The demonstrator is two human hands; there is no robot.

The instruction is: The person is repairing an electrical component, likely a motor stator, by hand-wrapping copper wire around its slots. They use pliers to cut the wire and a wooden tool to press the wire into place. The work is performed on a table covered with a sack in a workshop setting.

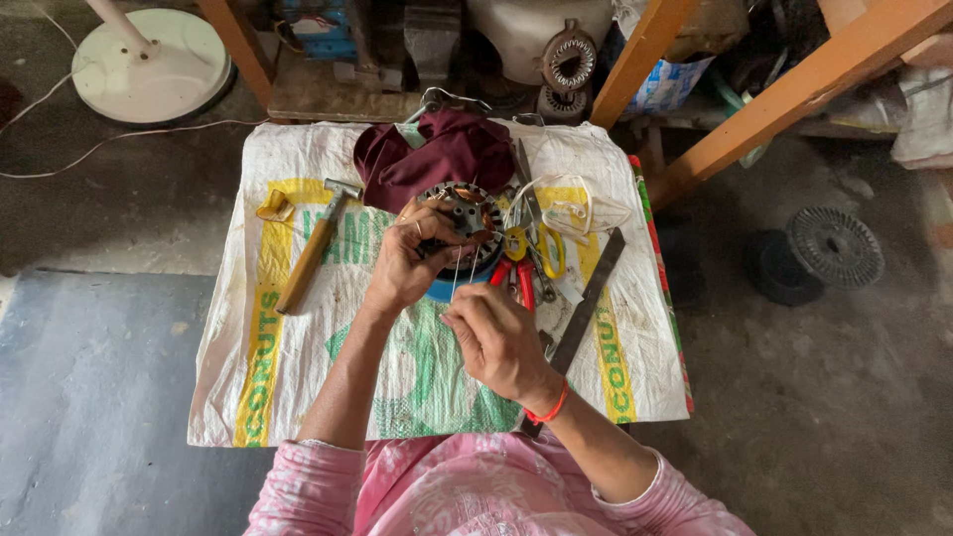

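Here, the stator (465, 220) is gripped by the left hand (407, 263), at one o'clock from the right hand (493, 337), by which a wire (457, 278) is pinched.

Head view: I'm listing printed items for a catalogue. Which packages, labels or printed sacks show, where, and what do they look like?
Woven sack: spread flat on the floor under the tools and both hands; white, with yellow and green print and a red-green edge stripe.
Plastic bag: top, behind the orange wooden beam; white with blue print, crumpled.
No screens or signs show.
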